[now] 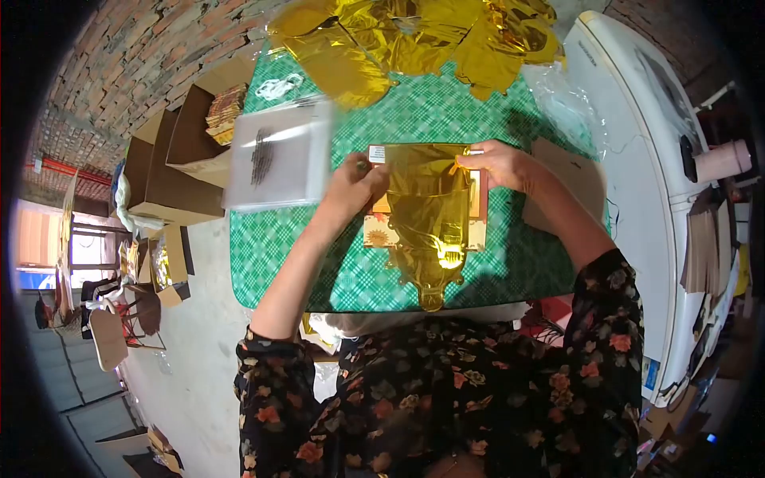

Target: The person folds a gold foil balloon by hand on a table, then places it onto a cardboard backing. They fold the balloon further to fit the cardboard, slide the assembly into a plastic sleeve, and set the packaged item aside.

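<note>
A flat gold foil piece (426, 199) lies over a printed card (378, 232) on the green checked tablecloth (271, 255). My left hand (356, 182) is at the upper left edge of the card, beside a small white label, its fingers curled together; what they grip is too small to make out. My right hand (497, 165) pinches the upper right edge of the gold foil piece, near a small orange bit. The foil's narrow end reaches down to the table's near edge.
Clear plastic bags (280, 155) are stacked on the left. More gold foil (414, 40) covers the far end. Brown cardboard (564, 187) lies at the right, near a white fridge (629, 143). Open cardboard boxes (179, 179) stand beyond the table's left side.
</note>
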`<state>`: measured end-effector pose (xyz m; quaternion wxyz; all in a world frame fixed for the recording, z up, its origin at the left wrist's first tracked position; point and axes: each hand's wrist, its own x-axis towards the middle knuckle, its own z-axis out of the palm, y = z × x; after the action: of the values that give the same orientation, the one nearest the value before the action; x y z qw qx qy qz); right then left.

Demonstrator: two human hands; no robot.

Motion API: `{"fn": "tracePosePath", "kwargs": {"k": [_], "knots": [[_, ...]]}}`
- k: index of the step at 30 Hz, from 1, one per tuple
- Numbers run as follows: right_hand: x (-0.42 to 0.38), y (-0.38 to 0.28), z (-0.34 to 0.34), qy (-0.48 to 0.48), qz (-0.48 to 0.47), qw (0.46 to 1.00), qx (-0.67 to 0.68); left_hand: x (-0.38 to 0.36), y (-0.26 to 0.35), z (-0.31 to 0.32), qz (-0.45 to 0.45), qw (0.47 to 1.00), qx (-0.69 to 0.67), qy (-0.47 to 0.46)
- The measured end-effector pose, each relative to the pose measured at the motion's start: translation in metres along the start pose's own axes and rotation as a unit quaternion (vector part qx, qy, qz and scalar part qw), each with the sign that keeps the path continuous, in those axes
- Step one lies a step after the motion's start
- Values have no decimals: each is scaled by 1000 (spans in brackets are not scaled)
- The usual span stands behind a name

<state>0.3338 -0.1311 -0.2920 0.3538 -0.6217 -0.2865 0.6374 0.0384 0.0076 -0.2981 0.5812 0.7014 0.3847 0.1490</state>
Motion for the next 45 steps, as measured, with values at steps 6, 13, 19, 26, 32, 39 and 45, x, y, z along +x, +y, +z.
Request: {"fn": "tracePosePath", "kwargs": {"k": [6,13,19,26,32,39,45], "knots": [[7,8,-4,-28,-28,999,6,-1,28,14,329,895,293,69],[-2,4,-2,-24,-46,998,-25,17,-3,44,330,861,387,-6],[-18,3,6,127,-163,976,-66,17,-5,46,344,846,407,23],[-22,41,18,247,-314,900,-177,17,-6,47,344,861,374,34],[-11,45,20,290,-318,875,-223,17,-8,45,355,859,369,21],[6,46,26,354,-398,800,-276,14,-6,48,366,844,390,32],[7,48,42,415,-411,730,-356,11,-4,51,369,830,416,42]]}}
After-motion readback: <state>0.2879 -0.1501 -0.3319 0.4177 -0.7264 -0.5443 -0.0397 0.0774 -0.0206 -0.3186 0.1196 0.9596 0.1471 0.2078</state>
